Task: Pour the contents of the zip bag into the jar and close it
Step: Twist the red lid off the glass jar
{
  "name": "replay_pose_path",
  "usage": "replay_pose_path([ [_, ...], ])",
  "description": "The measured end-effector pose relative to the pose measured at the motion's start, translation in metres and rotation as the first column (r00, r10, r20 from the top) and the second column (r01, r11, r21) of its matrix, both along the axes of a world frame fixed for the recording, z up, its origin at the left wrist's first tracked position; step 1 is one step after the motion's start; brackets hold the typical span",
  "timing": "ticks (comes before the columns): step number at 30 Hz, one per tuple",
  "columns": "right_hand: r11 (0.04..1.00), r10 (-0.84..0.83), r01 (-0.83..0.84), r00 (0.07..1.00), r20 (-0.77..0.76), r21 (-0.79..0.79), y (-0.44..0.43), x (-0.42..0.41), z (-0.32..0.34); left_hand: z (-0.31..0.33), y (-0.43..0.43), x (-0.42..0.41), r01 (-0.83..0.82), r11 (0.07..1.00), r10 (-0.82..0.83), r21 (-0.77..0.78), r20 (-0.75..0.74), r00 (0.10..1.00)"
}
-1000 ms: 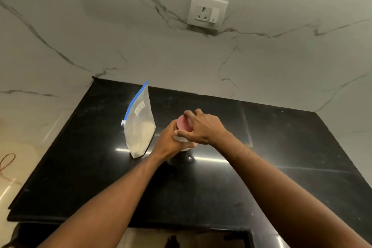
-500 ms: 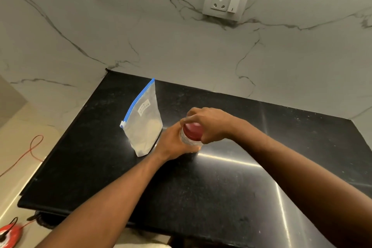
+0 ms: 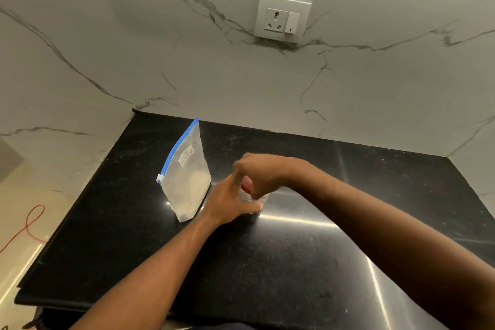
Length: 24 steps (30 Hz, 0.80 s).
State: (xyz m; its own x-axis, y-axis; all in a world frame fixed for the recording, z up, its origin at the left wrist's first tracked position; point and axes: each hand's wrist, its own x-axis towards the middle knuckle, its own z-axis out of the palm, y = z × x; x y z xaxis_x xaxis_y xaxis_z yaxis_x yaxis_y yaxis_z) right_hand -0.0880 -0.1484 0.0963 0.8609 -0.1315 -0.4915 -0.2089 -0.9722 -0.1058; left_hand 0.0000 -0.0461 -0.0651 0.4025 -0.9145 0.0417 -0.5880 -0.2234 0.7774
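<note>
A clear zip bag (image 3: 187, 182) with a blue zip strip and a white label stands upright on the black countertop (image 3: 267, 262), holding pale powder. Just right of it stands a small clear jar (image 3: 254, 199) with a red lid (image 3: 247, 185), mostly hidden by my hands. My left hand (image 3: 227, 203) grips the jar's body from the left. My right hand (image 3: 257, 174) curls over the top and grips the red lid; it is blurred.
A marble wall rises behind the counter with a white socket and switch plate (image 3: 282, 19). The counter's left edge drops to a light floor where an orange cable (image 3: 29, 225) lies.
My right hand has turned on the lid, its wrist swinging over the jar top. The left hand stays on the jar. The camera view shifted slightly.
</note>
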Motion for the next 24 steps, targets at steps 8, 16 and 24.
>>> replay_pose_path([
  [8,0.914,-0.257,0.285,0.958,0.131,-0.291,-0.003,0.001,-0.017,-0.002,-0.002,0.001,0.004,1.0,-0.003,0.008,-0.037,0.999],
  [16,0.933,-0.254,0.211,0.96,0.116,0.292,-0.005,-0.014,0.001,-0.005,0.001,0.003,0.017,0.999,-0.019,-0.029,-0.092,0.996],
  [24,0.972,-0.202,0.209,0.977,0.071,-0.111,-0.005,-0.006,-0.018,-0.008,-0.001,0.002,0.008,0.999,-0.006,0.037,-0.065,0.998],
])
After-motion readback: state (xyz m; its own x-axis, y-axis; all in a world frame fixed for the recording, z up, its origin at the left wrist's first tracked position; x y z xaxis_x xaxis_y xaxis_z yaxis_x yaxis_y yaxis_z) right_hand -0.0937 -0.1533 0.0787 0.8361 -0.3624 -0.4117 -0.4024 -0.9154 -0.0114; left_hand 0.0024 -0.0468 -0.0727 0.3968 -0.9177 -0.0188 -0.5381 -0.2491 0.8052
